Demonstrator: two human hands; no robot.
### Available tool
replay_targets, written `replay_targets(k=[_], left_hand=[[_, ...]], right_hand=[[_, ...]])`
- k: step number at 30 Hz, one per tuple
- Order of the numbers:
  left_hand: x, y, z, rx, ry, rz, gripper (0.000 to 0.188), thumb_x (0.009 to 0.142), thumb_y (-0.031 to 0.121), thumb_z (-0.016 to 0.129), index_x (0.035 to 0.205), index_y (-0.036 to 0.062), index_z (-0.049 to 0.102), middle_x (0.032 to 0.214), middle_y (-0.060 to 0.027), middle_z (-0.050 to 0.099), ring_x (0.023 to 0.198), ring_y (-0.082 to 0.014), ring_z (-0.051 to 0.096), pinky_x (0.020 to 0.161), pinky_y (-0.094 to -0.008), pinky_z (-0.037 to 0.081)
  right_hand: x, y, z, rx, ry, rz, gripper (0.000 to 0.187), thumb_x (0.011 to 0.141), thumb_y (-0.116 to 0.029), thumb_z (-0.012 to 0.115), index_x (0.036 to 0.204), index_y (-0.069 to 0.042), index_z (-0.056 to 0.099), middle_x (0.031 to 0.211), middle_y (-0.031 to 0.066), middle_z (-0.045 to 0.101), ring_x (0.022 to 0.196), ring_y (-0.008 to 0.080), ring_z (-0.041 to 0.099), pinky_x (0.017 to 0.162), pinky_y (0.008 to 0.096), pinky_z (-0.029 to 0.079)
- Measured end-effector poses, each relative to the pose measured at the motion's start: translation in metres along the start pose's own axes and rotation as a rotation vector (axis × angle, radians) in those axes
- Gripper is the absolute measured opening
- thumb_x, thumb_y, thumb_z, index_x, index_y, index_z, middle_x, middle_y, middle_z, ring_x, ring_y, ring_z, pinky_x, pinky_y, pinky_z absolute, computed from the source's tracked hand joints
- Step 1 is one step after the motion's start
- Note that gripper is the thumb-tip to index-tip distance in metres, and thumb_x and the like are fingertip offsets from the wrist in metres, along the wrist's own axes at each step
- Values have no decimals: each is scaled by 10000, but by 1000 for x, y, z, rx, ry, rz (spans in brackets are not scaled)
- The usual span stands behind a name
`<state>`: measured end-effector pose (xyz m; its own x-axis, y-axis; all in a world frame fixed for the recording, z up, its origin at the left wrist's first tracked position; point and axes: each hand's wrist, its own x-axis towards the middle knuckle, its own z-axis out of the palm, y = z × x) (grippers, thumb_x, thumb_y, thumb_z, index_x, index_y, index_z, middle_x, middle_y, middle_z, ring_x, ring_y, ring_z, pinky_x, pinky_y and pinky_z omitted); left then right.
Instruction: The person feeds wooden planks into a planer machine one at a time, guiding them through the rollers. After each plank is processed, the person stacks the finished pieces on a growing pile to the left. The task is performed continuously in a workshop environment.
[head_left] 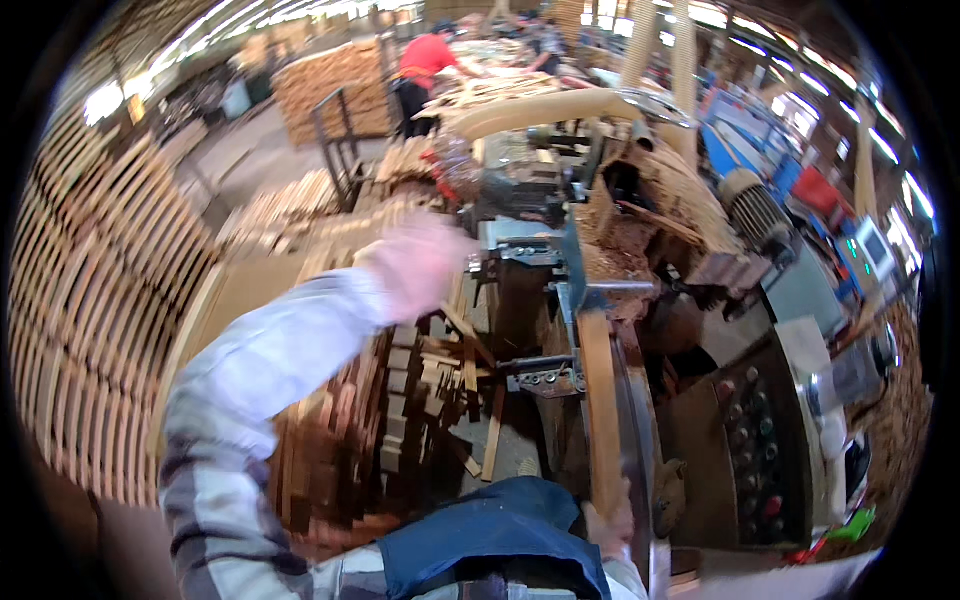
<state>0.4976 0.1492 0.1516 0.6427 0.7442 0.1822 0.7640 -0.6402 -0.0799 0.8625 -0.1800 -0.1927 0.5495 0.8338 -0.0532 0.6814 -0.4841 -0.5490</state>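
Note:
My right hand (612,525) is low in the view, closed about the near end of a long wooden board (598,410). This board lies lengthwise along the metal bed of a woodworking machine (580,262), its far end at a metal guide thick with wood shavings (618,255). Raised to the left of the machine, my left hand (425,262) is smeared by motion, so its fingers cannot be made out. Nothing shows clearly in it. Below that hand and forearm are stacked wooden strips (395,400) and loose offcuts.
Tall stacks of slats (90,330) stand at the left. A thick hose (545,108) arches over the machine's far side. To the right are an electric motor (755,208), a bin of round parts (760,450) and a small screen (875,245). A person in red (425,60) works farther back.

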Motion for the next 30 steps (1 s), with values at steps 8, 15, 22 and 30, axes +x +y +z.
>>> replay_targets(k=[8, 15, 22, 30], left_hand=[[-286, -277, 18, 334, -300, -1295, 978, 763, 438, 781, 1576, 119, 342, 1443, -237, 551, 1310, -400, 554, 1088, -469, 475], [-535, -373, 101, 102, -217, -1385, 675, 867, 455, 718, 1319, 9, 491, 1172, -289, 653, 1081, -453, 642, 914, -511, 517], [-553, -373, 93, 70, -437, -1525, 267, 996, 260, 500, 1167, 55, 511, 1057, -216, 631, 1014, -373, 590, 886, -462, 490], [-490, -333, 94, -360, 162, -1460, 424, 750, 14, 693, 1152, -18, 564, 939, -177, 658, 822, -271, 633, 746, -420, 531]], right_hand=[[-77, 129, -29, -458, -72, 116, 834, 851, -341, 701, 1507, 47, 363, 1268, 292, 607, 1187, 421, 582, 1019, 510, 455], [53, 89, 14, -438, 149, 29, 867, 870, -335, 671, 1549, 36, 279, 1426, 278, 503, 1260, 442, 509, 1088, 522, 393], [202, 61, 125, -486, 365, -134, 854, 943, -443, 565, 1603, -41, 203, 1517, 249, 430, 1371, 425, 418, 1146, 520, 325], [45, 83, 44, -359, 53, -10, 852, 879, -423, 645, 1561, -39, 310, 1399, 231, 521, 1235, 413, 517, 1076, 522, 393]])
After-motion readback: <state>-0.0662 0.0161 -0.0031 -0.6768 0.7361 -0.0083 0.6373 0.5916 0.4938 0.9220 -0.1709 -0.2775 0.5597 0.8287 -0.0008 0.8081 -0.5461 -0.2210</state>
